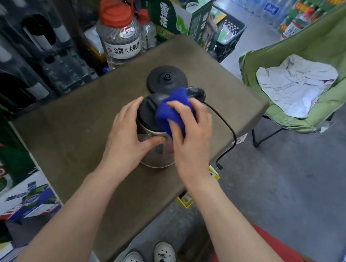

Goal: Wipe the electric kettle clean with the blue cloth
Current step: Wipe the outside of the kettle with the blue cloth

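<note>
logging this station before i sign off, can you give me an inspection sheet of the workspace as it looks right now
surface: brown table, bare around the job's things.
job's things: electric kettle stands upright off its base, black lid on; blue cloth pressed on the lid and upper side.
clutter: black kettle base behind the kettle, apart from it.
grippers: left hand steadies the kettle's side; right hand grips the cloth.
cables: black cord trails over the table's right edge, its end hanging free.
surroundings: clear jug with red cap, stacked drink cartons, green folding chair holding a white cloth.
</note>
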A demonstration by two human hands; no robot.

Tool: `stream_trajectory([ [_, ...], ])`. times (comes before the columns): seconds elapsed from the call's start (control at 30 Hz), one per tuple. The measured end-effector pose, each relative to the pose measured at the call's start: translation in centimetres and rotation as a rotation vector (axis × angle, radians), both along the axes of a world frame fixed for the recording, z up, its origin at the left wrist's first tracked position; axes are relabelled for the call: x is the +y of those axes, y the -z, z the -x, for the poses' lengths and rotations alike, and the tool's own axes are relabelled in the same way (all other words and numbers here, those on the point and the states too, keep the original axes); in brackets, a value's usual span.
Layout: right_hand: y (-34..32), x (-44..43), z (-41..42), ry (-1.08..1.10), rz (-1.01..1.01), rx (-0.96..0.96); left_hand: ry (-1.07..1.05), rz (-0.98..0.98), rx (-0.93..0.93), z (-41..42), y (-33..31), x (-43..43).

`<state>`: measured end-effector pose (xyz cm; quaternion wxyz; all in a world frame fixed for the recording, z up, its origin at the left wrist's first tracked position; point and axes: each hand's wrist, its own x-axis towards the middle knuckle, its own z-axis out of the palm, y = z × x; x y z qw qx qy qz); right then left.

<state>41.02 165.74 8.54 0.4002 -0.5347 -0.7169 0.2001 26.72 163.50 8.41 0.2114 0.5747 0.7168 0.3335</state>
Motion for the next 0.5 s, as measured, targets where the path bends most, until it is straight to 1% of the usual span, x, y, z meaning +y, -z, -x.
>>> stream_trajectory([
  [0.1, -2.0, 3.8, 1.2, -0.042, 0.011, -0.14, 0.008, -0.003, -0.006, 0.2, -0.1, 0.2],
  [0.2, -2.4, 4.8, 1.1, -0.084, -0.01, -0.205, 0.012, -0.002, -0.022, 0.3, -0.1, 0.2],
  [0.4, -0.4, -0.1, -2.2, -0.012, -0.025, -0.118, 0.009, -0.009, -0.064, 0.1, 0.3, -0.1],
  [0.5, -0.7, 0.4, -1.8, -0.012, -0.017, -0.124, 0.009, -0.018, -0.07, 0.1, 0.3, -0.2],
])
